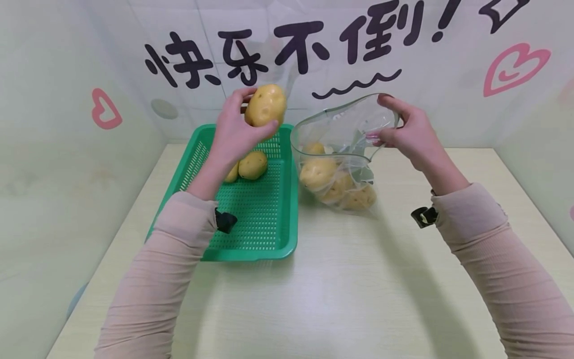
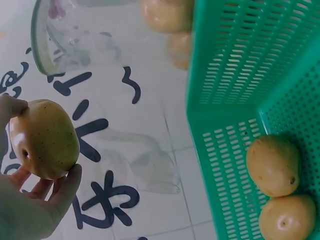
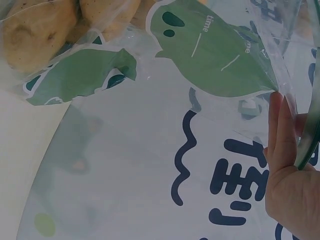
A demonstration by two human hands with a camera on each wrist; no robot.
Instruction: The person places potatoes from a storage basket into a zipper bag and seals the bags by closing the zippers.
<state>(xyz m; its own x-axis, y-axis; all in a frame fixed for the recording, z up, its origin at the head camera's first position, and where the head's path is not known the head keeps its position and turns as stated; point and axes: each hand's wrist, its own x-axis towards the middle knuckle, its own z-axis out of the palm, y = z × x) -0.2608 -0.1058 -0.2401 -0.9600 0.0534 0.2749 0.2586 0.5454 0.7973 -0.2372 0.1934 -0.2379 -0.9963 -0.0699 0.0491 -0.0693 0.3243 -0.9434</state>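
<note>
My left hand point(image 1: 236, 123) grips a potato point(image 1: 267, 104) between thumb and fingers, lifted above the back of the green basket point(image 1: 291, 239). In the left wrist view the held potato point(image 2: 45, 139) shows small dark specks. With my right hand point(image 1: 410, 130) I pinch the rim of a clear zip bag point(image 1: 341, 132), whose mouth gapes wide. Several potatoes point(image 1: 319, 173) fill the lower part of the bag, close to the basket's right side. A green printed shape point(image 3: 215, 55) shows on the bag in the right wrist view.
Two potatoes lie in the basket, one point(image 1: 253, 165) plainly seen and the other point(image 1: 231, 173) partly behind my left forearm. Basket and bag are on a pale wooden table point(image 1: 341, 289). A white printed backdrop point(image 1: 269, 20) with dark lettering stands behind.
</note>
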